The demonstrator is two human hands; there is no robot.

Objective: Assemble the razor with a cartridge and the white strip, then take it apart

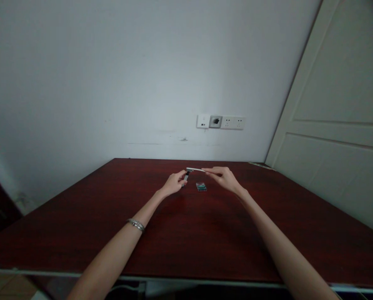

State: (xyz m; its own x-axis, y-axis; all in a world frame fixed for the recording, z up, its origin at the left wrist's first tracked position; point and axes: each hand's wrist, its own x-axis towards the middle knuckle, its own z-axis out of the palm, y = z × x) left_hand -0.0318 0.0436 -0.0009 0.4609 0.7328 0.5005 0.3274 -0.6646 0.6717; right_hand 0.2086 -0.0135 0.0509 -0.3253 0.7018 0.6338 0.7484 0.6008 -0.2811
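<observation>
While aloft, 1 strip point(196, 169) between 2 hands point(173, 182) point(224, 177).

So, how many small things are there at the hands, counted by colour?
White: 1, the thin strip in the right hand
Dark: 1, the small piece in the left hand
Blue-green: 1, the flat packet on the table
Total: 3
</observation>
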